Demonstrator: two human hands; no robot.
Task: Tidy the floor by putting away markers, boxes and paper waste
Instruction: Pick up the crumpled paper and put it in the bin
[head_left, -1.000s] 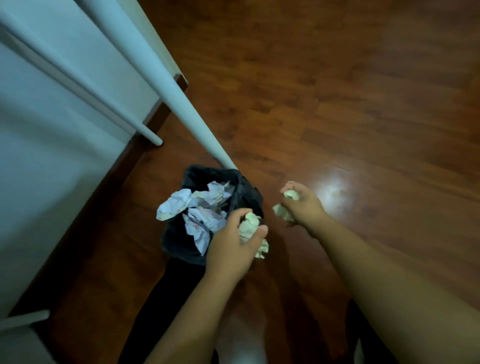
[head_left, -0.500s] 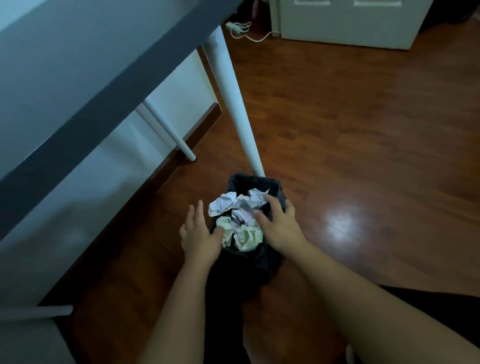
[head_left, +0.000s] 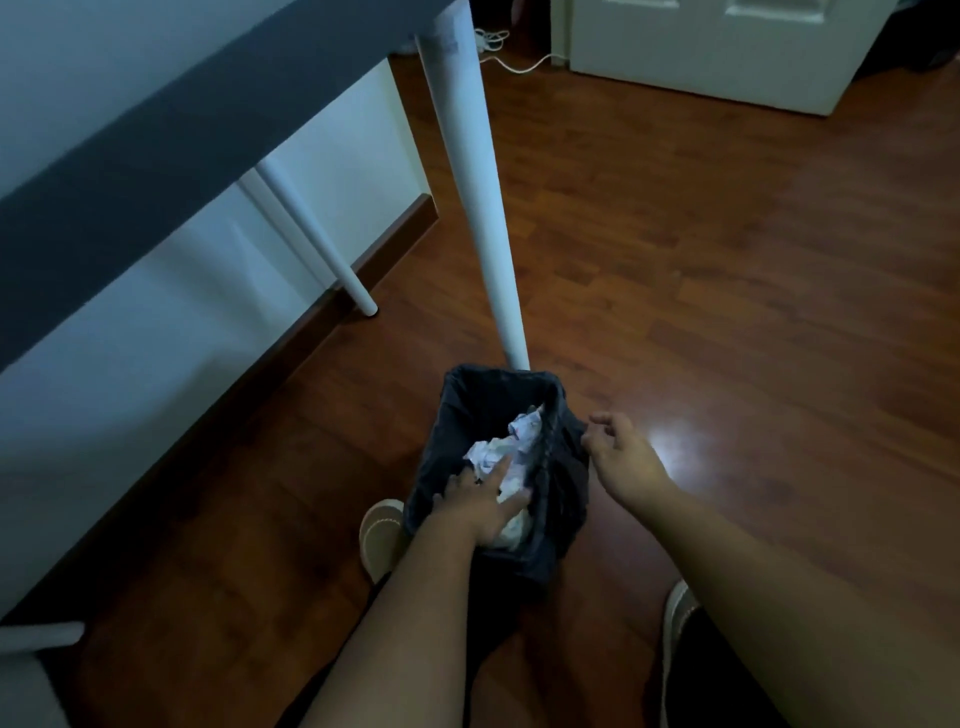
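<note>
A small dark bin (head_left: 467, 395) lined with a black bag stands on the wooden floor at the foot of a white table leg. Crumpled white paper balls (head_left: 511, 444) lie inside it. My left hand (head_left: 480, 499) reaches into the bin, palm down and fingers spread, pressing on the paper. My right hand (head_left: 621, 452) hovers at the bin's right rim, fingers loosely curled, touching or nearly touching the bag's edge, holding nothing.
A white table leg (head_left: 478, 197) rises just behind the bin and a second leg (head_left: 317, 249) stands near the wall skirting. The dark tabletop edge (head_left: 156, 156) overhangs at left. A white door (head_left: 701, 52) and a cable (head_left: 514, 65) are at the back. My shoes (head_left: 382, 535) flank the bin.
Both hands let their paper balls go into the bin. The left hand then moved inside and pushed the paper down; the right hand withdrew to the right rim. The view pulled back.
</note>
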